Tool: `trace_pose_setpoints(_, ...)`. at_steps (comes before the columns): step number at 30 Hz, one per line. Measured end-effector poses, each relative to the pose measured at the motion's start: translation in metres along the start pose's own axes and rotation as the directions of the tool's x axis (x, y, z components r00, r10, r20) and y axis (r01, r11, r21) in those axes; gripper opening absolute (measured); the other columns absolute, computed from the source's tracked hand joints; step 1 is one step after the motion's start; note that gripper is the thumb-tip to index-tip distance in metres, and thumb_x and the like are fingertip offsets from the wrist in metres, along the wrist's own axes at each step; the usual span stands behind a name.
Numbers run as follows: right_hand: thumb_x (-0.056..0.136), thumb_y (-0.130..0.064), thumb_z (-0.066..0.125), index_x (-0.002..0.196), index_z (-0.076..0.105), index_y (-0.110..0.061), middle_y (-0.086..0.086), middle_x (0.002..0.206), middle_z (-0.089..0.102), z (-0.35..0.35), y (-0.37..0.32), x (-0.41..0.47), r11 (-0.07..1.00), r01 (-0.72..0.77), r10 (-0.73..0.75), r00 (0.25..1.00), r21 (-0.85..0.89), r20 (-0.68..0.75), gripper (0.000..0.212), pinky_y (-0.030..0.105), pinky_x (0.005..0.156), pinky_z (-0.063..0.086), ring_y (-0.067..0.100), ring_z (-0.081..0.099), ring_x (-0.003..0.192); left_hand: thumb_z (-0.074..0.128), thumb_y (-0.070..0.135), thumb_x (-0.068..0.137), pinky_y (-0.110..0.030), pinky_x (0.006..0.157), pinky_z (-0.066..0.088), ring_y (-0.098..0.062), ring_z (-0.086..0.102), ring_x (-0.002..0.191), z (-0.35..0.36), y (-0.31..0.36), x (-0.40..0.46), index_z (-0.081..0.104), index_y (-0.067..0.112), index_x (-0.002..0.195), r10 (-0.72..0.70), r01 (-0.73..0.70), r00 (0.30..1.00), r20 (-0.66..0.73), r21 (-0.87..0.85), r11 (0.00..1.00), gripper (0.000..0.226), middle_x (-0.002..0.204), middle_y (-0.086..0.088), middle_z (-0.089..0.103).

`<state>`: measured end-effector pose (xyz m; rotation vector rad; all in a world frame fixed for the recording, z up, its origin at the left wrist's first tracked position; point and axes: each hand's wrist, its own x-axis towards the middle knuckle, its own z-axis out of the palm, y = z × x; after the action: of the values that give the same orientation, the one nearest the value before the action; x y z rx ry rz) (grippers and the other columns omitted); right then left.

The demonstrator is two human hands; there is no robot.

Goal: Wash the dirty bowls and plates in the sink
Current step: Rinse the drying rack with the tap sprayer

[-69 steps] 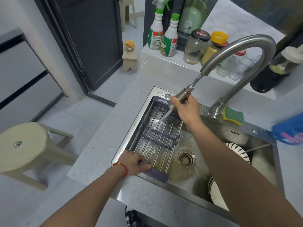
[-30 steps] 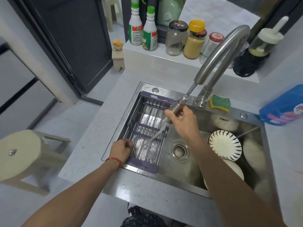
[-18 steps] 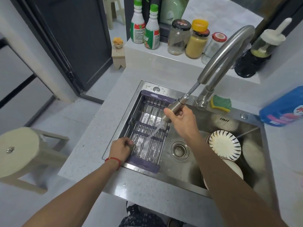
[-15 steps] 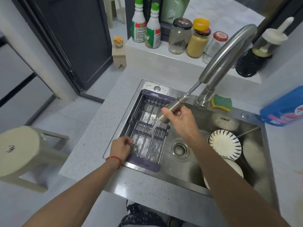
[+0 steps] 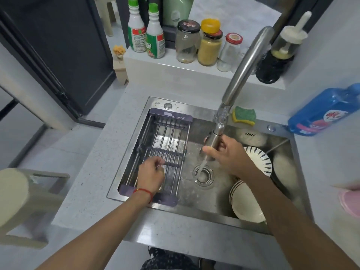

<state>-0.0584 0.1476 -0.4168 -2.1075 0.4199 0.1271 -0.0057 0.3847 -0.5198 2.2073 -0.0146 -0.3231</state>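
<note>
A steel sink (image 5: pixel 134 152) holds a striped bowl (image 5: pixel 258 159) and white plates (image 5: pixel 246 203) leaning on edge at its right side, partly hidden by my right arm. A purple-ended drain rack (image 5: pixel 167 137) spans the sink's left half. My left hand (image 5: pixel 152 173) lies on the rack's middle with its fingers curled round a crossbar. My right hand (image 5: pixel 228 152) grips the pull-out spray head (image 5: pixel 213 143) of the faucet (image 5: pixel 245 63). Water streams from the spray head straight into the drain (image 5: pixel 203 175).
A green-and-yellow sponge (image 5: pixel 244 114) lies on the sink's back rim. A blue detergent bottle (image 5: pixel 323 112) rests on the counter at right, with a pink object (image 5: pixel 350 200) at the right edge. Jars (image 5: pixel 209 43) and spray bottles (image 5: pixel 146 36) line the back ledge. A stool (image 5: pixel 13 193) stands at left.
My right hand has swung the spray head rightward, from over the rack to over the drain. My left hand has shifted from the rack's left edge to its middle.
</note>
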Motion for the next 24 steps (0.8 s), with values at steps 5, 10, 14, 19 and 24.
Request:
trace_pose_setpoints(5,0.068,-0.06,0.073,0.099,0.067,-0.017,-0.001,0.094,0.076,-0.03,0.037,-0.015,0.998,-0.014,0.022,0.99,0.059,-0.14,0.054,0.051,0.088,0.059,0.018,0.075,0.089,0.06,-0.001,0.097,-0.029,0.09,0.058,-0.01,0.067,0.093,0.017,0.081,-0.003,0.074,0.017,0.108,0.175,-0.163,0.98,0.097,-0.123,0.979,0.025,0.108,0.003,0.073)
trace_pose_setpoints(10,0.082,-0.045,0.077,0.1,0.066,-0.012,0.007,0.097,0.074,-0.045,0.031,-0.011,0.986,0.094,-0.064,0.978,0.141,-0.199,0.038,0.053,0.084,0.06,0.027,0.074,0.092,0.058,0.036,0.104,-0.021,0.093,0.055,0.001,0.066,0.109,0.014,0.194,-0.005,0.068,0.03,0.126,0.501,-0.441,0.864,0.053,-0.4,0.803,0.025,0.119,0.013,0.072)
trace_pose_setpoints(14,0.087,-0.027,0.08,0.108,0.07,-0.02,-0.003,0.104,0.077,-0.053,0.008,0.001,0.955,0.193,-0.147,0.968,0.227,-0.205,0.024,0.043,0.096,0.058,0.015,0.074,0.101,0.054,0.054,0.1,-0.042,0.101,0.056,-0.014,0.069,0.116,0.02,0.233,0.009,0.071,0.02,0.131,0.546,-0.449,0.834,0.077,-0.482,0.753,0.049,0.122,0.001,0.075)
trace_pose_setpoints(19,0.086,-0.041,0.08,0.106,0.07,-0.025,-0.008,0.104,0.076,-0.065,0.0,0.01,0.968,0.181,-0.163,0.98,0.175,-0.111,0.027,0.048,0.097,0.055,0.012,0.072,0.102,0.057,0.045,0.101,-0.051,0.093,0.058,-0.024,0.074,0.104,0.021,0.239,0.013,0.078,0.016,0.115,0.556,-0.483,0.831,0.025,-0.466,0.742,0.038,0.106,-0.002,0.079)
trace_pose_setpoints(24,0.084,-0.057,0.07,0.105,0.067,-0.027,-0.004,0.096,0.076,-0.081,-0.015,0.014,0.973,0.213,-0.205,0.974,0.091,-0.093,0.037,0.045,0.085,0.061,0.013,0.074,0.089,0.062,0.027,0.103,-0.043,0.097,0.059,-0.016,0.074,0.107,0.021,0.24,0.011,0.074,0.01,0.125,0.543,-0.468,0.84,0.026,-0.472,0.747,0.03,0.112,-0.002,0.079)
